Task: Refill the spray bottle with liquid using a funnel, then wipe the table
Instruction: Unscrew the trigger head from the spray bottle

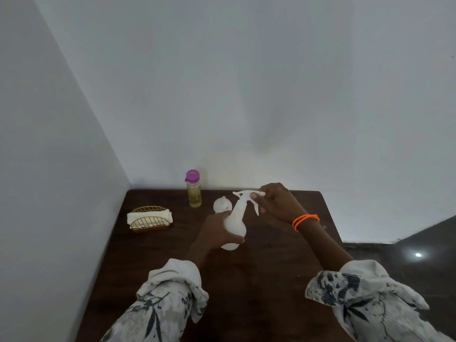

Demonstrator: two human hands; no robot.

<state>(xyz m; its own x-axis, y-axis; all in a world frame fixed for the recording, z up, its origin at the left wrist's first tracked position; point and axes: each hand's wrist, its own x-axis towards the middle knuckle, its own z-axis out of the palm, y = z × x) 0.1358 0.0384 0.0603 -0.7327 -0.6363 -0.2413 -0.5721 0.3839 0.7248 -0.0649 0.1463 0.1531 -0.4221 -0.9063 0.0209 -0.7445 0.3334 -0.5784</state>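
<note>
At frame centre, a white spray bottle (235, 224) over the dark brown wooden table (259, 292). Upper left of it, a purple-capped bottle (194, 188) of yellowish liquid; left, a gold wire holder (150, 219) with white cloth. Orange bangles (305, 221) right; white sleeves (172, 299) with dark leaf print below.

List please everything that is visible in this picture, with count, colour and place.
spray bottle: 1, white, tilted above the table centre, held by both hands
funnel: 1, white, upside down behind the spray bottle
liquid bottle: 1, clear with yellowish liquid and purple cap, at the table's far edge
napkin holder: 1, gold wire, far left of table, with white napkins
table: 1, dark brown, in the corner
left hand: grips the bottle body
right hand: grips the spray head; orange bracelet at the wrist
</note>
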